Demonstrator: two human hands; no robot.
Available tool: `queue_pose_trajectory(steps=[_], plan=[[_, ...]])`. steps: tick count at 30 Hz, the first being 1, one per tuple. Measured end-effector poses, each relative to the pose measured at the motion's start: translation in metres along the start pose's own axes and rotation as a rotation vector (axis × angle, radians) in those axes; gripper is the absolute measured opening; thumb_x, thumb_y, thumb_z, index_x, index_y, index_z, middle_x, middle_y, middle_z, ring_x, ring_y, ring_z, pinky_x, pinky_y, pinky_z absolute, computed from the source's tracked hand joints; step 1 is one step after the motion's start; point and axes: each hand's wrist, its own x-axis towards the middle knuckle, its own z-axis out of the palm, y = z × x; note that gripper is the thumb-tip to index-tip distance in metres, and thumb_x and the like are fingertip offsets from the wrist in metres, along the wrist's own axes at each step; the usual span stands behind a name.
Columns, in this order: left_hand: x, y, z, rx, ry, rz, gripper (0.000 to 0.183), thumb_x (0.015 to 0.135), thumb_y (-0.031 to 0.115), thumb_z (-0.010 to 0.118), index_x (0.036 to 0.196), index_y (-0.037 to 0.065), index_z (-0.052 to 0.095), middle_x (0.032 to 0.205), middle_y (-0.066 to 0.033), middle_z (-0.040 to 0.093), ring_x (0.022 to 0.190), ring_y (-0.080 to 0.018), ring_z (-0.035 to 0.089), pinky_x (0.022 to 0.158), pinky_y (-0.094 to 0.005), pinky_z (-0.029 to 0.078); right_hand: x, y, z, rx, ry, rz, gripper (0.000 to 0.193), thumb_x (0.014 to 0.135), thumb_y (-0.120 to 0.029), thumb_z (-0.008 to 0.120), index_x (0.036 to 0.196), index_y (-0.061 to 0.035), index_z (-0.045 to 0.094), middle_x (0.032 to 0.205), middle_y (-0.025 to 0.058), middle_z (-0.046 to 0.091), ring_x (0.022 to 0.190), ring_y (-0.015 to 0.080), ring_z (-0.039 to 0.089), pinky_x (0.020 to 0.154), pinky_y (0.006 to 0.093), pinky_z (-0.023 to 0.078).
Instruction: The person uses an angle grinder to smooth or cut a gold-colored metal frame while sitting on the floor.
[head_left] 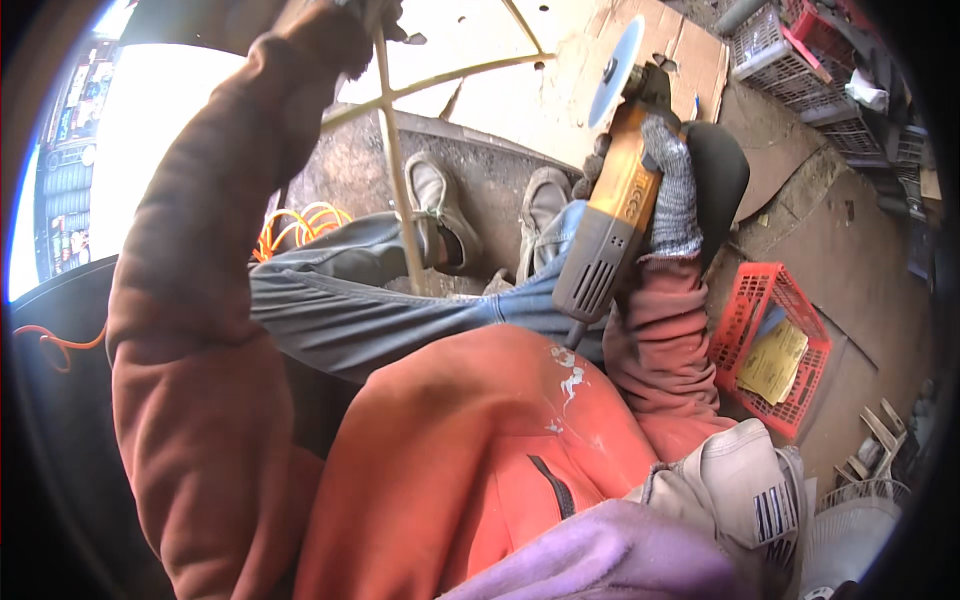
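My right hand (672, 185), in a grey knit glove, is wrapped round the body of a yellow and dark grey angle grinder (622, 200). The grinder is tilted, its head upward and its cord end near my lap. A pale blue disc (617, 75) sits on its head, apart from the frame. At the top edge my left hand (350, 35), partly cut off, is closed round a frame of thin yellowish rods (396, 170). One rod runs down past my shoe, and a curved one crosses it. The tips of my left fingers are out of view.
Cardboard (480, 100) lies beyond my shoes (440, 205). An orange hose (300, 225) is coiled left of my legs. On the right stand a red plastic basket (762, 300) with yellowish papers, grey crates (785, 60) and a fan (850, 535). A cap (735, 480) shows at lower right.
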Motion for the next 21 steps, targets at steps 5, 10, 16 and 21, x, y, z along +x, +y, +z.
queue_pose_trajectory(steps=[5, 10, 16, 21], plan=[[0.006, 0.009, 0.006, 0.324, -0.123, 0.058, 0.051, 0.098, 0.051, 0.044, 0.104, 0.003, 0.063, 0.077, -0.0071, 0.055, 0.062, -0.0226, 0.053, 0.063, -0.0397, 0.048, 0.000, 0.009, -0.007, 0.087, 0.039, -0.084, 0.037, 0.091, -0.032, 0.066, 0.113, -0.0011, 0.065, 0.100, 0.0086, 0.068, 0.088, 0.0176, 0.068, 0.079, 0.0310, 0.057], [0.016, 0.002, 0.029, 0.366, -0.123, 0.016, 0.052, 0.098, 0.052, 0.044, 0.105, 0.003, 0.063, 0.091, -0.0101, 0.061, 0.070, -0.0241, 0.060, 0.062, -0.0382, 0.049, 0.003, 0.010, -0.008, 0.049, 0.096, -0.070, 0.034, 0.090, -0.028, 0.066, 0.112, -0.0024, 0.066, 0.094, 0.0058, 0.066, 0.083, 0.0154, 0.066, 0.078, 0.0295, 0.056], [0.045, -0.017, 0.020, 0.457, -0.239, 0.014, 0.053, 0.096, 0.054, 0.049, 0.103, 0.004, 0.064, 0.087, -0.0089, 0.064, 0.072, -0.0227, 0.064, 0.060, -0.0381, 0.051, 0.012, 0.023, -0.017, -0.047, 0.088, -0.140, 0.037, 0.090, -0.028, 0.064, 0.116, -0.0015, 0.067, 0.094, 0.0027, 0.065, 0.087, 0.0123, 0.063, 0.084, 0.0283, 0.052], [0.001, 0.018, 0.003, 0.757, -0.376, 0.119, 0.047, 0.091, 0.050, 0.056, 0.097, 0.005, 0.066, 0.078, -0.0071, 0.065, 0.065, -0.0203, 0.064, 0.055, -0.0361, 0.051, 0.020, 0.023, -0.045, 0.010, 0.051, -0.147, 0.036, 0.091, -0.026, 0.064, 0.117, -0.0007, 0.067, 0.097, 0.0030, 0.068, 0.090, 0.0131, 0.066, 0.084, 0.0275, 0.054]])
